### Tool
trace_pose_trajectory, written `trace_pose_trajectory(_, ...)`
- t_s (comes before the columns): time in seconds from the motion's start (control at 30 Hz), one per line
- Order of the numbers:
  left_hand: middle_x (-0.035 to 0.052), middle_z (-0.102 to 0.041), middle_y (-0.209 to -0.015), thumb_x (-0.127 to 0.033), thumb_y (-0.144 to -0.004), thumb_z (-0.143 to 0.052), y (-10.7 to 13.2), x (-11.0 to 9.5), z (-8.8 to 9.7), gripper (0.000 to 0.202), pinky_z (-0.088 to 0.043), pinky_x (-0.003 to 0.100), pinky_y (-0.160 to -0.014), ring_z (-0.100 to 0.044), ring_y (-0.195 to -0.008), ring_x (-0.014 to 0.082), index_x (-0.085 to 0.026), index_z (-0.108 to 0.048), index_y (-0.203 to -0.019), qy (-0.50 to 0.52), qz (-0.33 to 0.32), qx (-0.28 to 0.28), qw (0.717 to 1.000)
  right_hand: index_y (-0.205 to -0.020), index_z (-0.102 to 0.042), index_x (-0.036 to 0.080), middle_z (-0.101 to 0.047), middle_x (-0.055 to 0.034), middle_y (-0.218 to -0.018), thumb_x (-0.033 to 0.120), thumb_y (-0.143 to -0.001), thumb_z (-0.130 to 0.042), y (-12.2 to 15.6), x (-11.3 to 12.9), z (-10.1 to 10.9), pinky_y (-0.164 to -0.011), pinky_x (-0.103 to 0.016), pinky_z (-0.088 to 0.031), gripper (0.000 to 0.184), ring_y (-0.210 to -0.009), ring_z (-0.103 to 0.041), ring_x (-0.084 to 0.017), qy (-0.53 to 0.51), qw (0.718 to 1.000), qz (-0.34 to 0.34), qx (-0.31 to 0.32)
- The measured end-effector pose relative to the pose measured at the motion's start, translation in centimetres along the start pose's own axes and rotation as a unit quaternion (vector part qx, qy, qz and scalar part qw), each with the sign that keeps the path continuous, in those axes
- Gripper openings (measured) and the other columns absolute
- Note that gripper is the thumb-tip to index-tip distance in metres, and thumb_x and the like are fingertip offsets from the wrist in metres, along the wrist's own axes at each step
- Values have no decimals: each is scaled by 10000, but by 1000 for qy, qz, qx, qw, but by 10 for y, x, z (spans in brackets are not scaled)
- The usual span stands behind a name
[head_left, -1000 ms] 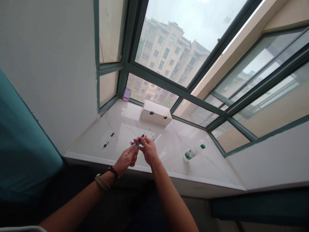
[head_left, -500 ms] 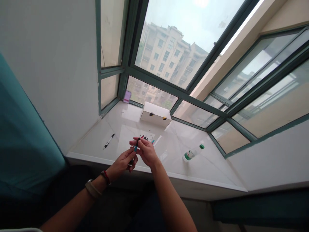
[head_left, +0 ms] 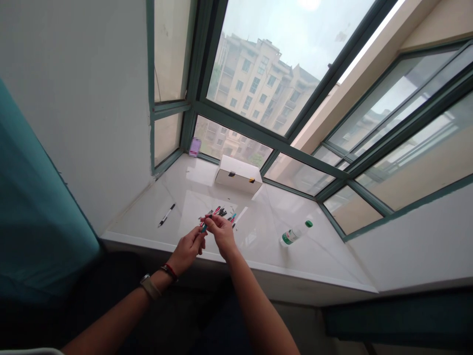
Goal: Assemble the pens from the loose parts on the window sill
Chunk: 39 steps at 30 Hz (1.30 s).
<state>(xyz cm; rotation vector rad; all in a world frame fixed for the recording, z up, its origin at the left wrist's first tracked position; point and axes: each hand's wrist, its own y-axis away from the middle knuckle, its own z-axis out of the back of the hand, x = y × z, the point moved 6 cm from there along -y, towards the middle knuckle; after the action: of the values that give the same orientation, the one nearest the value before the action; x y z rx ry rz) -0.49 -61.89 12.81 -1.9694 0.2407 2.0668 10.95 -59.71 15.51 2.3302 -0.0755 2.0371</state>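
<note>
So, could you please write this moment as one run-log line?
left hand: pinching small blue piece; right hand: gripping its far end; beyond: small loose parts; windowsill: pen, green-capped bottle, white box

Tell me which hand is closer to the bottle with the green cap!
Right: the right hand is left of the bottle; the left hand is farther left.

A white box [head_left: 238, 176] and perhaps a purple packet [head_left: 194, 147] sit near windows [head_left: 236, 120].

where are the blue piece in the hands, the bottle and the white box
blue piece [head_left: 204, 228]: head view, its visible middle
bottle [head_left: 290, 237]: head view, its label
white box [head_left: 237, 181]: head view, its near side
</note>
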Motion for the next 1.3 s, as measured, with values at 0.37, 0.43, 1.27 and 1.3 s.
trace_pose_trajectory(0.37, 15, -700, -770, -468, -845, -459, -33, 76, 27, 306, -437, 241, -646, -641, -687, 173, -226, -603, -962, -229, 12, 14, 973, -921, -680, 138, -679, -62, -776, 504, -657, -731, 10, -87, 64, -577, -246, -496, 454, -708, -636, -162, 81, 987, -93, -106)
trace_pose_trajectory(0.43, 19, -709, -794, -471, -843, -466, -30, 78, 18, 315, -447, 245, -688, -657, -755, 186, -234, -619, -983, -232, -1, 48, 972, -913, -686, 133, -670, -56, -737, 518, -662, -723, 10, -95, 63, -555, -243, -498, 461, -684, -637, -164, 89, 988, -93, -91)
trace_pose_trajectory(1.27, -17, -604, -662, -515, -845, -514, -3, 77, -18, 343, -472, 266, -583, -507, -457, 91, -183, -568, -912, 66, 140, 194, 969, -835, -662, 141, -644, -39, -743, 564, -726, -656, 11, -84, 39, -667, -300, -532, 437, -654, -612, -142, -28, 996, -79, -15)
trace_pose_trajectory(1.3, -8, -621, -684, -508, -847, -512, -5, 74, -15, 331, -457, 254, -576, -536, -493, 105, -189, -575, -906, 17, 114, 161, 980, -802, -653, 149, -629, -26, -710, 580, -723, -647, 10, -85, 41, -624, -279, -520, 439, -630, -599, -136, 8, 996, -81, -29)
